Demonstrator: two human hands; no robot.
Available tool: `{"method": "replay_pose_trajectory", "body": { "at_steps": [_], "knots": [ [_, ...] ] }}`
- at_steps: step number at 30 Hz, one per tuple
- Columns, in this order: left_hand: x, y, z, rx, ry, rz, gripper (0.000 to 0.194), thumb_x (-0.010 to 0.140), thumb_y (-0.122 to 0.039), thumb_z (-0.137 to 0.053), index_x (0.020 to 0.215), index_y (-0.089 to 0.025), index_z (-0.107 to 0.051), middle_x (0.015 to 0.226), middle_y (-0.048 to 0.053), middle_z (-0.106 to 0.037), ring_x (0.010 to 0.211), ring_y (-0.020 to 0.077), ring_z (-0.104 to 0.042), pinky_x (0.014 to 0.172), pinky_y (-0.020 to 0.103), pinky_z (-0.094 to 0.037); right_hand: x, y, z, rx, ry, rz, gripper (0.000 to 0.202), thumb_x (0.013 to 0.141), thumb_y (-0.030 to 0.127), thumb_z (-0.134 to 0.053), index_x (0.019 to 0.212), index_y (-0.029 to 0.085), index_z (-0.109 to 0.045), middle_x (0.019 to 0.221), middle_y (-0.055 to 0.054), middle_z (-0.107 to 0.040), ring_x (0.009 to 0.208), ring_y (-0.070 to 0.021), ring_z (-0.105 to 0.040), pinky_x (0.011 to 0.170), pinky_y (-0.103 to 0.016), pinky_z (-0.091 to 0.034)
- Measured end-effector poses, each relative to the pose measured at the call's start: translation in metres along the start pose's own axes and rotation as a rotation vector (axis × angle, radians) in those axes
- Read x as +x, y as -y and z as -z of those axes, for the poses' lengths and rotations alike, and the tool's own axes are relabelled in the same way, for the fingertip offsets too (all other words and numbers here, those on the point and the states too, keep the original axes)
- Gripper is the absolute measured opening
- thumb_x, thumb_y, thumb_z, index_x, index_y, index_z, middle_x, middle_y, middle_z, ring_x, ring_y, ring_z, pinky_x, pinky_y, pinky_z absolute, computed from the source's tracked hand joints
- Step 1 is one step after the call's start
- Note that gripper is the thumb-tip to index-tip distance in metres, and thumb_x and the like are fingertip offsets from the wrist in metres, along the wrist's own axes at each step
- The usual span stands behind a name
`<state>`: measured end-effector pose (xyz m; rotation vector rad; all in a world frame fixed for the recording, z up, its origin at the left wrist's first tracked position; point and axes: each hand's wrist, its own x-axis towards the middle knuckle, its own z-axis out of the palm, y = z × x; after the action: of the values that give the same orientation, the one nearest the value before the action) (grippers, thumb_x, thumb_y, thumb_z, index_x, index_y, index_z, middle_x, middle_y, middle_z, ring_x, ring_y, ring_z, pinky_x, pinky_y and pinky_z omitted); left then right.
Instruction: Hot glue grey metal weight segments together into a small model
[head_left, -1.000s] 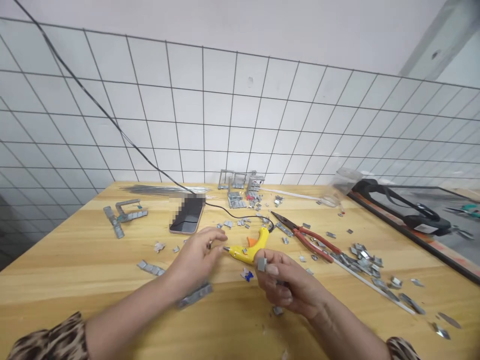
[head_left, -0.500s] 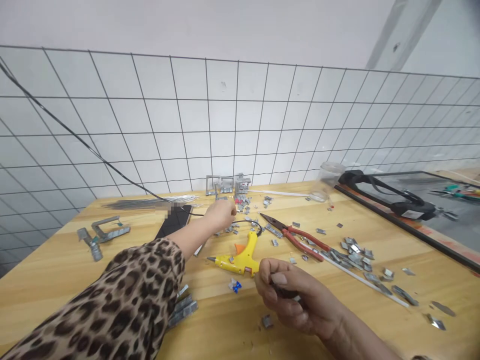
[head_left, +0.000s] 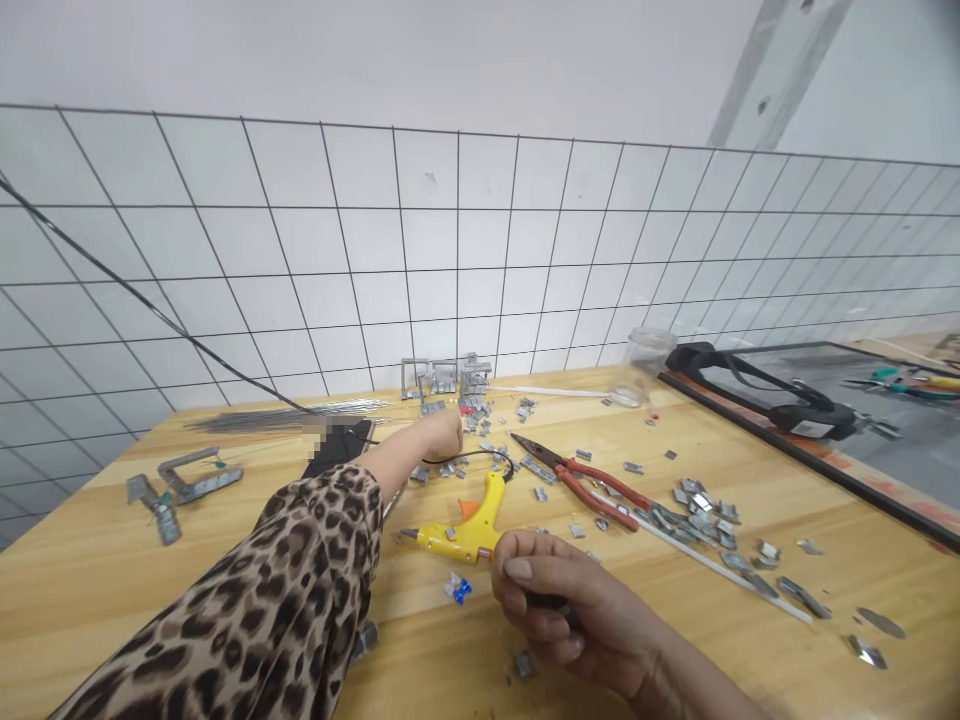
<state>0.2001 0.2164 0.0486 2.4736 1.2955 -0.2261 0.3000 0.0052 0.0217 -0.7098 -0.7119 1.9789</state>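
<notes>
My left hand [head_left: 444,433] reaches to the far side of the table, over small grey metal pieces [head_left: 477,410]. Its fingers curl downward, and whatever they pinch is hidden. Near the front my right hand [head_left: 551,600] is raised with its fingers curled, thumb against forefinger. Something dark shows inside the grip, too covered to name. Just beyond this hand lies a yellow glue gun [head_left: 457,540] with an orange trigger. A small blue and clear piece [head_left: 458,588] rests below it. Small metal frames [head_left: 442,376] stand behind my left hand.
Red-handled pliers [head_left: 592,485] lie right of centre, close to a pile of metal pieces [head_left: 705,510] and a white stick [head_left: 720,570]. A clear cup [head_left: 643,365] is farther back. Thin rods [head_left: 277,415], a dark flat object [head_left: 339,447] and metal brackets [head_left: 199,485] occupy the left.
The view has shifted, so most things sit slightly farther left. My left hand has drawn a little nearer, over the loose metal pieces. My right hand remains curled near the glue gun.
</notes>
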Motion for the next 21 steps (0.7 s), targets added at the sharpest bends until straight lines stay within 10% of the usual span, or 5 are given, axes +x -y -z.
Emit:
{"method": "replay_pose_trajectory", "body": {
  "at_steps": [13, 21],
  "knots": [
    [-0.056, 0.005, 0.028, -0.337, -0.169, 0.046, 0.028, 0.092, -0.031, -0.057, 0.116, -0.016, -0.058, 0.114, 0.008, -0.063, 0.094, 0.0213, -0.064, 0.078, 0.041, -0.055, 0.005, -0.004, 0.005, -0.016, -0.08, -0.002, 0.027, 0.064, 0.029, -0.078, 0.065, 0.015, -0.055, 0.055, 0.006, -0.053, 0.035, 0.001, -0.026, 0.031, -0.013, -0.009],
    [-0.103, 0.028, 0.005, -0.283, -0.063, 0.109, 0.023, 0.092, -0.031, -0.057, 0.107, -0.014, -0.061, 0.104, 0.006, -0.066, 0.085, 0.0187, -0.065, 0.073, 0.037, -0.056, 0.002, -0.006, -0.001, -0.047, -0.092, -0.006, 0.027, 0.065, 0.03, -0.078, 0.065, 0.015, -0.055, 0.054, 0.006, -0.051, 0.035, 0.0007, -0.026, 0.031, -0.013, -0.008]
  ]
}}
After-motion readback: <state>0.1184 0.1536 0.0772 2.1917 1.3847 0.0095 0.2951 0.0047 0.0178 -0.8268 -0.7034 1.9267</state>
